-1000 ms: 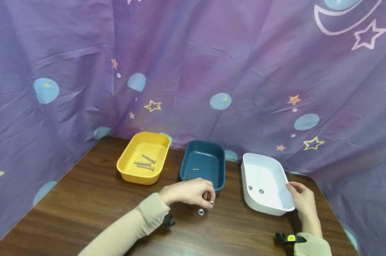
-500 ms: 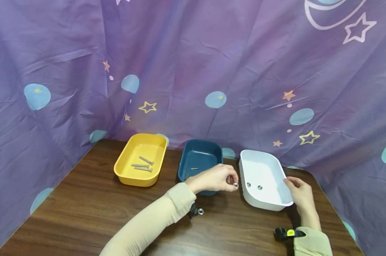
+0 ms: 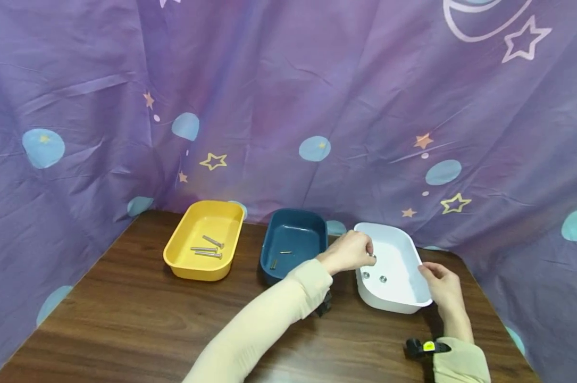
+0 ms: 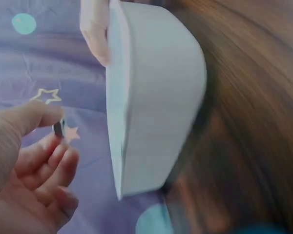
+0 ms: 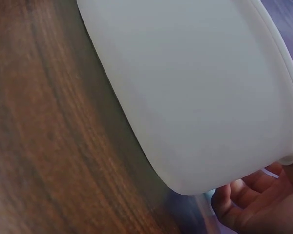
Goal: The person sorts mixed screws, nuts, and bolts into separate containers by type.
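My left hand [image 3: 349, 252] is over the left side of the white tray [image 3: 415, 305], above its floor. Between thumb and index finger it pinches a small metal nut [image 4: 58, 128], seen edge-on in the left wrist view. Two more nuts lie in that tray, one nearer the left wall [image 3: 366, 275] and another nut [image 3: 383, 279] beside it. At the tray's right side my right hand [image 3: 443, 291] grips the rim, thumb on top and fingers against the outside wall, as the right wrist view shows [image 5: 263, 200].
A dark blue tray [image 3: 264, 250] with two small brass-coloured pins stands left of the white one, partly behind the left sleeve. Farther left, a yellow tray [image 3: 172, 250] holds several bolts [image 3: 207, 254]. A purple curtain [image 3: 269, 106] hangs behind the wooden table [image 3: 125, 314].
The left hand has carried the nut from the table in front of the blue tray rightward to over the white tray. The loose nut on the table is now hidden. The right hand keeps its grip.
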The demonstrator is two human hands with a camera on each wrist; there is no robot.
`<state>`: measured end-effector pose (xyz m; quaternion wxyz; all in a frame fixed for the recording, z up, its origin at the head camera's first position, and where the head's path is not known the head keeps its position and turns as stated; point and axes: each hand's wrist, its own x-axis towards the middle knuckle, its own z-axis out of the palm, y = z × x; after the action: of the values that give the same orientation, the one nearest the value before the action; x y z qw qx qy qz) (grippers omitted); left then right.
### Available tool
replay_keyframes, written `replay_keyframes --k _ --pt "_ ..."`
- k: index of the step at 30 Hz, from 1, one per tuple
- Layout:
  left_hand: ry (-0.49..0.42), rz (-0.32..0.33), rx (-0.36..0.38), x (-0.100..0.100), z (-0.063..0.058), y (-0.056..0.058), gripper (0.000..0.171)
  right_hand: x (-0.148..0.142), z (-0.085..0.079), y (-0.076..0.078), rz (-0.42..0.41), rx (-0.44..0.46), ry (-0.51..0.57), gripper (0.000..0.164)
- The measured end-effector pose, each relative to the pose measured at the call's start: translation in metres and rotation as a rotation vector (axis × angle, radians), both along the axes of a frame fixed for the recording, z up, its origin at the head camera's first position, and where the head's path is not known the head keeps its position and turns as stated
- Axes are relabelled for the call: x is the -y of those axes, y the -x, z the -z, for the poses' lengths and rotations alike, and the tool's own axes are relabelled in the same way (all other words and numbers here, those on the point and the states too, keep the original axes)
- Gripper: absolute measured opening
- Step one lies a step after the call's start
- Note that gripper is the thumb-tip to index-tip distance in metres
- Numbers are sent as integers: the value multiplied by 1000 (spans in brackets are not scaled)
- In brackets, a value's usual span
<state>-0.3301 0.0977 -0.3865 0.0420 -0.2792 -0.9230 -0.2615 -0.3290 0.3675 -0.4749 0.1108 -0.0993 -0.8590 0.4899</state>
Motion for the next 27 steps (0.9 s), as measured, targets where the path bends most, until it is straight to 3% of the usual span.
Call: replay_keyframes --k 3,8,16,20,27 --pt "-69 -64 20 -17 6 4 9 0 1 -1 16 7 -4 41" --pt "-171 -70 -2 -37 26 10 11 1 1 0 24 1 -5 39" --pt "-279 -131 24 -42 54 20 12 8 1 3 8 -20 -14 37" --pt "-267 -161 -21 -44 61 26 12 8 1 4 2 -13 -10 39" --pt "-156 -148 -82 -49 66 32 13 4 -1 1 23 19 -23 42"
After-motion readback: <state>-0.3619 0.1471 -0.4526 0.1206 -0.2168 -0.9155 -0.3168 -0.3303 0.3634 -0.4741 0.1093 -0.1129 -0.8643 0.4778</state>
